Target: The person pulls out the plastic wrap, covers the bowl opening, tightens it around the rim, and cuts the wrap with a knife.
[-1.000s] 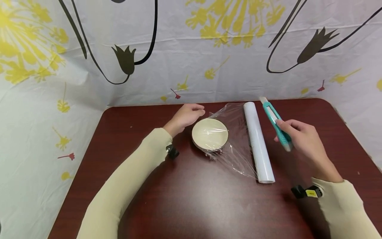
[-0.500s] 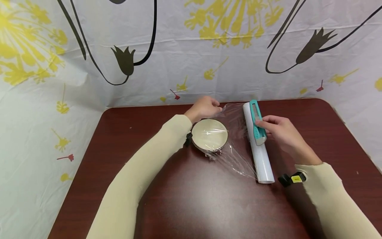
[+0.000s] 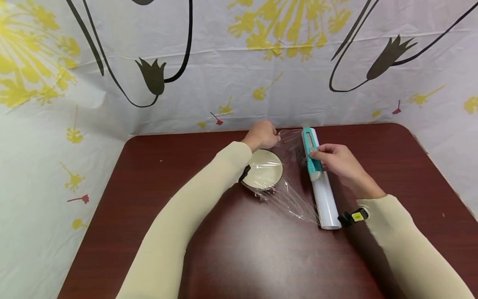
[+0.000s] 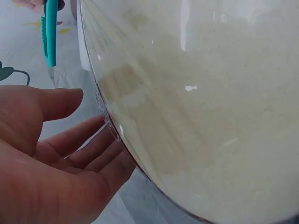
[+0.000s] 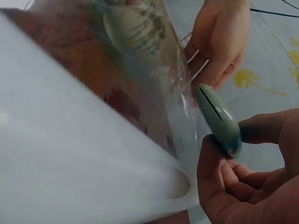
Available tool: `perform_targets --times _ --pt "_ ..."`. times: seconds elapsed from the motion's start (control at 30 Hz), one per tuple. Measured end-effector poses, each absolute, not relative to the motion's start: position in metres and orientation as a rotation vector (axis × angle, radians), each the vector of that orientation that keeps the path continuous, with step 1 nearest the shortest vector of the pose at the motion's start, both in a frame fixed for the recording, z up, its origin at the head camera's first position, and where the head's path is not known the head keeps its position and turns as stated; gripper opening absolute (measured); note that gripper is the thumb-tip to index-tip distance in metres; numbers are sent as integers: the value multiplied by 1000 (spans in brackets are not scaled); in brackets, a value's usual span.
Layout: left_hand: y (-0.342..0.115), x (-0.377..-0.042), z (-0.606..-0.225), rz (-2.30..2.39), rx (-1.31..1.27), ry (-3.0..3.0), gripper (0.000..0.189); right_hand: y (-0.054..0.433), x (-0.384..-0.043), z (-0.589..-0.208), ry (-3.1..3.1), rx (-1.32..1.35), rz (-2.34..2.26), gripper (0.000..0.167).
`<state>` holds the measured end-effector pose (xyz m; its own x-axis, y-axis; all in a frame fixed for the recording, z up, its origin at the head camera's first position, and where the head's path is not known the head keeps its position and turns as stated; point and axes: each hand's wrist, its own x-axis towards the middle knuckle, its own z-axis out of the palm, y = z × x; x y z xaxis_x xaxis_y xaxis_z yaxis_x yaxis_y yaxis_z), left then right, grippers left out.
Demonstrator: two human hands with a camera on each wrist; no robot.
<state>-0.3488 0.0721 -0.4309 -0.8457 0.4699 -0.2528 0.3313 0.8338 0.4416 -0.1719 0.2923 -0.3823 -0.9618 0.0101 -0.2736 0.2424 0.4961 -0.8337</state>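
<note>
A cream bowl (image 3: 266, 176) stands on the table, its top covered by clear plastic wrap (image 3: 293, 201). The wrap stretches right to a long white roll (image 3: 326, 203). Beyond the bowl, my left hand (image 3: 262, 135) is at the wrap's far edge; the left wrist view shows its thumb apart from the fingers, fingertips at the bowl's edge and partly hidden. My right hand (image 3: 341, 162) pinches a teal utility knife (image 3: 312, 155), which overlaps the roll's upper part in the head view. In the left wrist view the knife's blade (image 4: 52, 74) points down.
The dark reddish-brown table (image 3: 239, 257) ends at the back against a white sheet (image 3: 231, 83) printed with flowers. More of the sheet hangs at both sides. A dark wrist camera (image 3: 347, 219) sits below my right sleeve.
My left hand has moved right and away from me, past the bowl to the wrap's far edge. My right hand has carried the utility knife left, over the roll, and turned it more upright in view.
</note>
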Motion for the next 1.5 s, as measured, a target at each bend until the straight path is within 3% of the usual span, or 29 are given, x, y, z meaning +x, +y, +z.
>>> perform_targets --times 0.17,0.37,0.63,1.07,1.5 --pt "74 -358 -439 594 566 2609 57 292 -172 -382 2538 220 -1408 52" --pt "65 -309 -377 550 515 2664 33 288 -172 -381 2560 214 -1410 52" --pt "77 -362 -440 555 550 2644 59 284 -173 -382 2592 196 -1368 48" --pt "80 -369 -440 472 548 2685 43 282 -175 -380 2688 176 -1210 49" --pt "80 -364 -437 446 557 2662 40 282 -173 -379 2752 108 -1122 47"
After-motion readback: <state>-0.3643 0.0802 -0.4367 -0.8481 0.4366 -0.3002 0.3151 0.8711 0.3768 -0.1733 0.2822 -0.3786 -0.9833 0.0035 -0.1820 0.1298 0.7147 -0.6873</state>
